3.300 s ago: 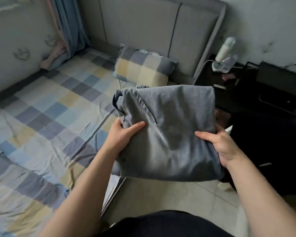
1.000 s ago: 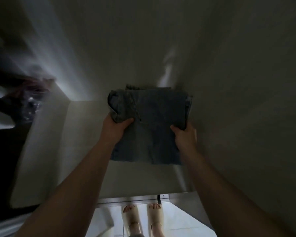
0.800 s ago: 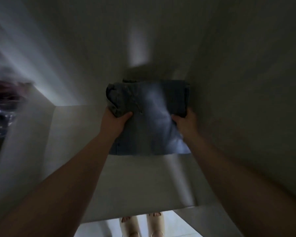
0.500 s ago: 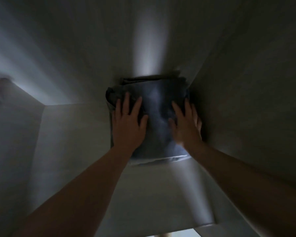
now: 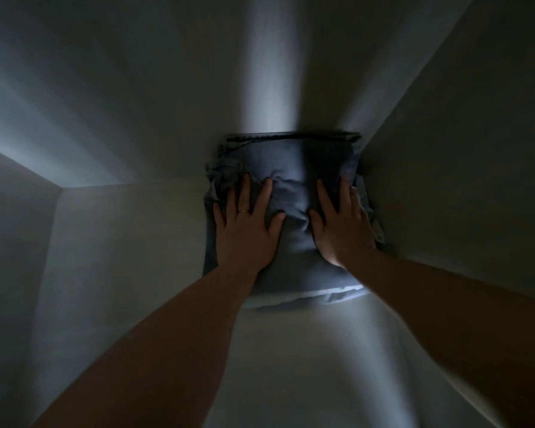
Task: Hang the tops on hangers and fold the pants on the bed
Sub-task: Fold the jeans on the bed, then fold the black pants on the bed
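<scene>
Two hands lie flat on the folded pants (image 5: pixel 292 168), fingers straight and spread, gripping nothing: left hand (image 5: pixel 244 233) on the left half, right hand (image 5: pixel 342 230) on the right half. A second ago both pinched the bundle's near corners in the air; that hold is released. The pants rest on the pale shelf (image 5: pixel 130 257) of a dim compartment, far edge against the back wall (image 5: pixel 136 88), right edge touching the side wall (image 5: pixel 460 149). Cloth between the thumbs is more wrinkled than half a second ago. One ring (image 5: pixel 243 211) noted on a left finger.
</scene>
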`<state>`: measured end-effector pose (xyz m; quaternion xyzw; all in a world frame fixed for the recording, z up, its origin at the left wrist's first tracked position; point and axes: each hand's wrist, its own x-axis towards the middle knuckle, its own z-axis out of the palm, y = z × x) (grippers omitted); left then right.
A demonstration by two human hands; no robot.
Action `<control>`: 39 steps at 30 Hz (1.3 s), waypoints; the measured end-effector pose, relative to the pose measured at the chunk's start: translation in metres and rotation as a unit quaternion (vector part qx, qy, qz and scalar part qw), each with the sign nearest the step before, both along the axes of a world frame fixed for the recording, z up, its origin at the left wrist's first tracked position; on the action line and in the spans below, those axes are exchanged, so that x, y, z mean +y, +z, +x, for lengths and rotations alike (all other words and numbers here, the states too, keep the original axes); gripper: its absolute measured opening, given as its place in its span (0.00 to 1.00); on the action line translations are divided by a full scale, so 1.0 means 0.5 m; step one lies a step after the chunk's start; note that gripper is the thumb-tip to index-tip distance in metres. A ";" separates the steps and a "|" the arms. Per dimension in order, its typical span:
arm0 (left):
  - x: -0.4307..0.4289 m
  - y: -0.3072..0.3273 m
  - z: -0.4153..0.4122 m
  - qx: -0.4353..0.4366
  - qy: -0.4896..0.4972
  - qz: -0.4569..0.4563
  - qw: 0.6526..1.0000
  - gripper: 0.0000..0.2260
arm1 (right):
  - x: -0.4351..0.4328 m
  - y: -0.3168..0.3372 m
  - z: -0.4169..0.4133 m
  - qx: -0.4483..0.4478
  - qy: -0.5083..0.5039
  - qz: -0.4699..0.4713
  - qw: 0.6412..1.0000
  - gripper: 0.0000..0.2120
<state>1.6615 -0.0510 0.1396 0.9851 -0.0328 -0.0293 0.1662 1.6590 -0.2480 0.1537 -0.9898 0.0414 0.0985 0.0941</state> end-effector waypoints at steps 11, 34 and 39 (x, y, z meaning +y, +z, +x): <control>0.030 0.124 -0.230 0.205 -0.057 0.018 0.977 0.34 | 0.047 0.137 -0.239 0.127 0.010 -0.023 0.992 0.38; 0.083 0.414 -0.709 0.109 0.058 -0.153 0.981 0.31 | 0.091 0.417 -0.672 0.074 0.114 0.070 0.988 0.31; 0.091 0.462 -0.832 0.065 0.159 -0.131 0.976 0.29 | 0.091 0.455 -0.712 0.065 0.198 0.152 0.966 0.30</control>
